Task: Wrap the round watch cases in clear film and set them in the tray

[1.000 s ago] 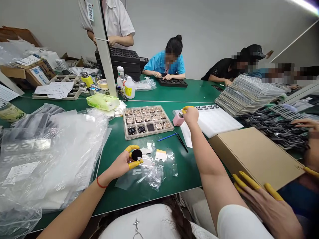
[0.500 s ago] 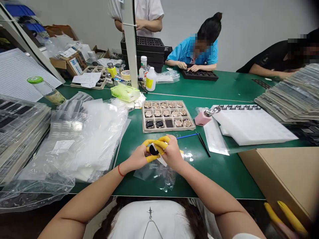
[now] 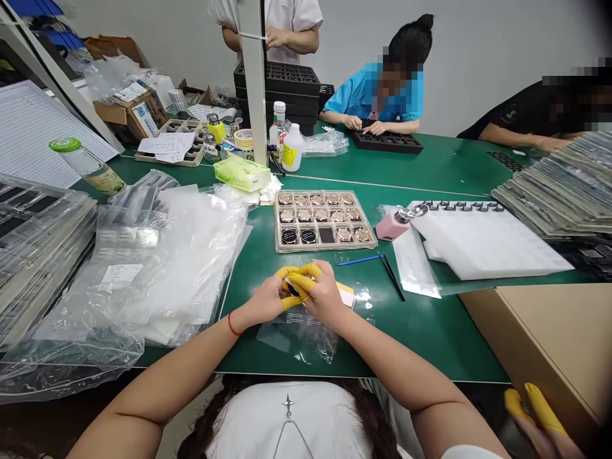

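Note:
Both hands meet over the near part of the table, wearing yellow finger cots. My left hand closes its thumb and fingers round the rim of a watch head, a small round piece with a black face. Over that face bend the fingers of my right hand, pressed against it and hiding most of it. Just beyond, a clear tray holds rows of rose-gold watch heads. Two in its front row have black faces, and the pocket beside them is bare. Beneath my hands lies a clear printed plastic bag.
A pink pump bottle, a blue stick and black tweezers lie to the right. Plastic sleeves cover the left. A cardboard box stands at right, with another person's yellow-tipped hand beside it. Co-workers sit opposite.
The watch head has tilted, so less of its black face shows. My right fingers have moved further over it. A white strip under my right hand has gone from sight.

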A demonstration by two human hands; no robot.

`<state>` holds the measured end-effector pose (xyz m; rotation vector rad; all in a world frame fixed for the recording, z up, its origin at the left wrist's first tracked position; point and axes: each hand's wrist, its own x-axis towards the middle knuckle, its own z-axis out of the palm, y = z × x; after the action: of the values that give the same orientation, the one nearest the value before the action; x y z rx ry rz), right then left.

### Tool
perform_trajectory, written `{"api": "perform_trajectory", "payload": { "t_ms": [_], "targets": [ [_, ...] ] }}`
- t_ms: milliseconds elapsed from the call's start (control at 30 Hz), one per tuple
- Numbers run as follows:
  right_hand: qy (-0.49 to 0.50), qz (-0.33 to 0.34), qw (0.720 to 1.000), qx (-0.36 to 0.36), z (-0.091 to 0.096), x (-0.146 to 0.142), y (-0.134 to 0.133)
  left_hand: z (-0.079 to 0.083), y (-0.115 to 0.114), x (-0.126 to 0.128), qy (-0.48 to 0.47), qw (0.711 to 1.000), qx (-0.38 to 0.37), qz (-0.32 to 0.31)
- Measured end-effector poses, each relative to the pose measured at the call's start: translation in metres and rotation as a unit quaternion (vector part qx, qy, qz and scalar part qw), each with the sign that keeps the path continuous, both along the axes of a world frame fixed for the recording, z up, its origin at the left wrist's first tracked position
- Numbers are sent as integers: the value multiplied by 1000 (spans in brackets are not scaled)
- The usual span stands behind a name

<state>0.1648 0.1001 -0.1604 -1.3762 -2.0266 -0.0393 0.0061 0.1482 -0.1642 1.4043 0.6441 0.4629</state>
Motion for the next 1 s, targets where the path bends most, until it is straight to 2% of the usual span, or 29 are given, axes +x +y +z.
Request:
{"api": "perform_trajectory", "payload": {
  "t_ms": [200, 400, 467, 633, 767, 867, 933, 1000],
  "targets": [
    [-39, 102, 994, 24, 2, 7, -5, -4, 4, -1, -1, 1000, -10, 4],
    [-25, 125, 989, 73, 1, 31, -3, -1, 6, -3, -13, 999, -35, 19],
    [1, 110, 991, 77, 1, 37, -2, 4, 5, -2, -12, 999, -34, 28],
    [97, 13, 995, 32, 5, 33, 2, 12, 1, 1, 0, 999, -29, 38],
    [70, 23, 997, -12, 7, 21, 3, 9, 2, 1, 11, 999, -41, 28],
    [63, 27, 997, -32, 5, 22, 2, 8, 6, 0, 4, 998, -37, 56],
    [90, -8, 995, -49, 3, 29, 1, 9, 7, -1, -10, 997, -36, 74],
    [126, -80, 986, -74, 2, 38, 2, 9, 8, -3, -23, 996, -35, 82]
  ]
}}
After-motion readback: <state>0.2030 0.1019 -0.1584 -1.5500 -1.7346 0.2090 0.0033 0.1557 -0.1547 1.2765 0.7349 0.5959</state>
